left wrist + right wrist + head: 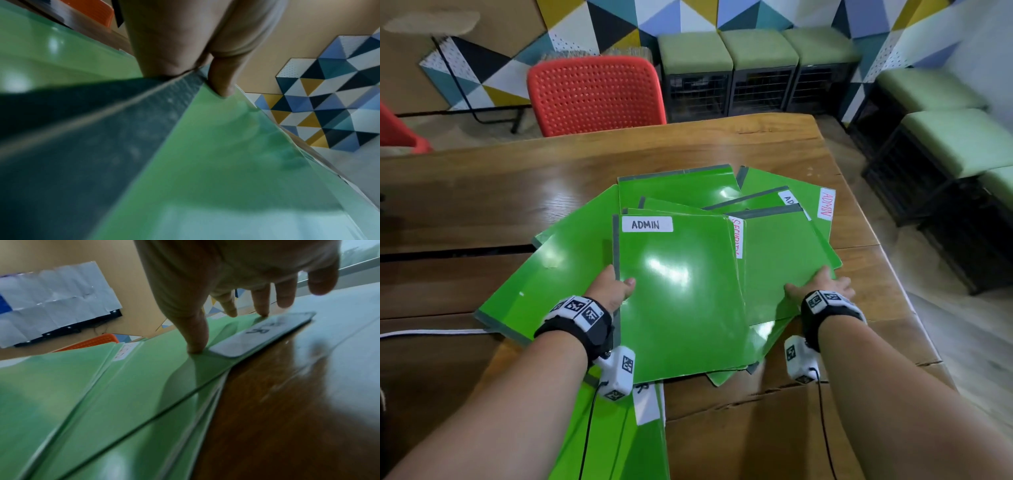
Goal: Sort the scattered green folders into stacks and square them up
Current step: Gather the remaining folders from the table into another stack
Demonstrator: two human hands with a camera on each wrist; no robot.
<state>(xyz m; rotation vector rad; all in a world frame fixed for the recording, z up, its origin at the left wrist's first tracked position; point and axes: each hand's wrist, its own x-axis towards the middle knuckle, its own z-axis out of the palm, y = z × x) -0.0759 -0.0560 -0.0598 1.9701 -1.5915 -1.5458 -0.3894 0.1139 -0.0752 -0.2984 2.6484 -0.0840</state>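
Several glossy green folders (784,260) lie fanned out in a loose pile on the wooden table (482,192). The top one, the ADMIN folder (681,294), has a white label and a grey taped spine. My left hand (613,287) pinches that spine, thumb on the cover (205,146) and fingers under it. My right hand (822,286) rests with straight, spread fingers (260,305) on the folders at the pile's right side (123,386), beside a white label (261,334). One folder shows a red SECURITY label (737,236), another a red ADMIN label (827,204).
More green folders (619,431) lie near the front edge under my left wrist. A red chair (595,96) stands behind the table, green stools (756,51) along the wall and on the right. A white cable (431,332) runs at the left. The table's right edge is close to the pile.
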